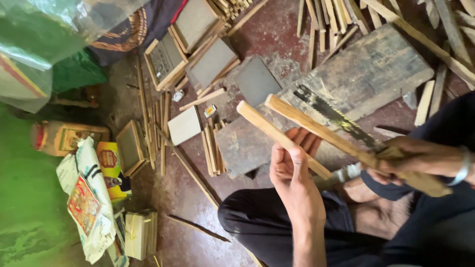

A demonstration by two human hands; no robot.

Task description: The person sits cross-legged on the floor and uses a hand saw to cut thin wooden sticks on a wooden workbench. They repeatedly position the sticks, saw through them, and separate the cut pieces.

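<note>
I sit cross-legged on the floor. My left hand [293,165] grips a pale wooden strip [262,124] that slants up to the left. My right hand [420,159], with a metal bangle at the wrist, is closed on a second, longer wooden strip [316,127] together with a dark toothed saw blade [330,113] lying along it. The two strips run nearly parallel, a short gap apart, above a worn wooden block [366,74] on the floor in front of my knees.
Several wood-framed slates [208,64] and loose slate panels [255,80] lie at the upper middle. Bundles of thin wooden strips [212,148] are scattered around, more at the top right [341,15]. Printed bags [91,198], a jar [62,136] and a plastic sheet [44,34] crowd the left.
</note>
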